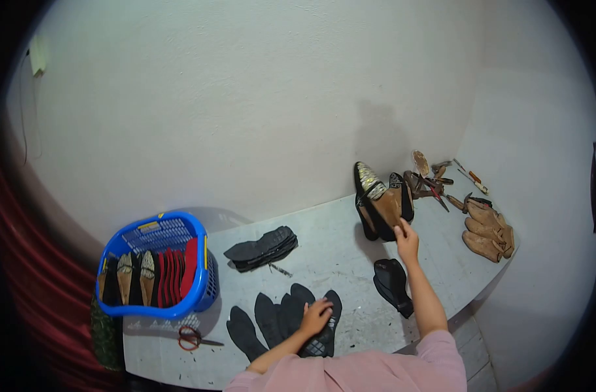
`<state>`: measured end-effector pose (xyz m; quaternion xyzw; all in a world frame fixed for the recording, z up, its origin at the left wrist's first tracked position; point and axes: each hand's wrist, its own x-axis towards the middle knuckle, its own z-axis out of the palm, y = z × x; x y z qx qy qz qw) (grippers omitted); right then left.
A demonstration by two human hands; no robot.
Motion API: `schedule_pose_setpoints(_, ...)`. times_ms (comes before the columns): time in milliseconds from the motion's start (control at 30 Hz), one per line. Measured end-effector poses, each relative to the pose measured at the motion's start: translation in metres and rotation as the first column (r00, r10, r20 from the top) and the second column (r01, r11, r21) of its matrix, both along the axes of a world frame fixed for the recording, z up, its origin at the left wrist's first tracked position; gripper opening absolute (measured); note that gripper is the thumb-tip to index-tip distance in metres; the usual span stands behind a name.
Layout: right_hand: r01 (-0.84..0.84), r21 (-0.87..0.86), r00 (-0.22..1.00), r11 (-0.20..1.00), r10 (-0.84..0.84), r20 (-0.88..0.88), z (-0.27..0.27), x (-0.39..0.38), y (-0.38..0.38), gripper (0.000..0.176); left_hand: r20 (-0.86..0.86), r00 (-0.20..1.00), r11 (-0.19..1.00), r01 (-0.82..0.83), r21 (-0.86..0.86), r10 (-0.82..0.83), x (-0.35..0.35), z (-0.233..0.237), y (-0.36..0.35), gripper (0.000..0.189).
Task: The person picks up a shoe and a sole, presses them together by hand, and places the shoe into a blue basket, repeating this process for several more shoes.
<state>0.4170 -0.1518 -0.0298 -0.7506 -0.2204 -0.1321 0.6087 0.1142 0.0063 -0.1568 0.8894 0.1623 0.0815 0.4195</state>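
I have my left hand (316, 317) at the lower centre of the frame, palm down and fingers loosely spread, resting on a fan of black soles (243, 328) laid out on the pale table (350, 264). Beside its fingers, one sole carries small whitish marks that I can't make out as writing; another just below shows a pale grid. My right hand (409, 242) reaches to right of centre, fingers partly curled at the lower end of a cluster of shoes (384, 209), black with tan insoles and a silvery patterned toe; I can't tell from here whether it has a firm grip. Just below that hand lies a dark strapped piece (392, 286). In the left of the frame, a blue basket (198, 291) bears yellow labels (150, 227), their print too small for me to read, and holds patterned shoes (145, 274) beside red pieces (170, 274). Scissors (190, 338) with orange-red handles lie in front of it, and a stack of black soles (262, 249) sits to its right. Towards the right edge I see jumbled tools (434, 187) and brown shoe-shaped pieces (486, 232).
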Motion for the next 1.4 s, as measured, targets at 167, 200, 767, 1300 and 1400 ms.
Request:
schedule_pose_setpoints(167, -0.234, 0.034, 0.969, 0.972, 0.236, -0.075, 0.041, -0.147, -0.011, 0.035, 0.191, 0.87, 0.363, 0.015, -0.932, 0.454, 0.009, 0.082, 0.017, 0.067)
schedule_pose_setpoints(200, -0.282, 0.027, 0.958, 0.959, 0.283, -0.038, 0.037, -0.172, -0.01, 0.035, 0.257, 0.848, 0.273, 0.139, -0.952, 0.464, 0.004, 0.108, 0.019, 0.072)
schedule_pose_setpoints(767, -0.862, 0.199, 0.36, 0.466, 0.839, -0.407, 0.015, -0.35, 0.032, 0.031, 0.391, 0.649, -0.073, 0.567, -0.82, 0.653, -0.227, 0.095, 0.002, 0.087)
schedule_pose_setpoints(1300, -0.714, 0.505, -0.091, 0.486, 0.651, -0.754, -0.001, -0.412, 0.058, 0.062, 0.104, 0.87, 0.224, -0.008, -0.975, 0.483, -0.243, 0.12, 0.019, 0.106)
schedule_pose_setpoints(1400, -0.638, 0.459, 0.067, 0.618, 0.638, -0.767, -0.014, -0.387, 0.044, 0.051, -0.077, 0.831, 0.473, -0.387, -0.792, 0.551, -0.241, 0.1, 0.032, 0.084)
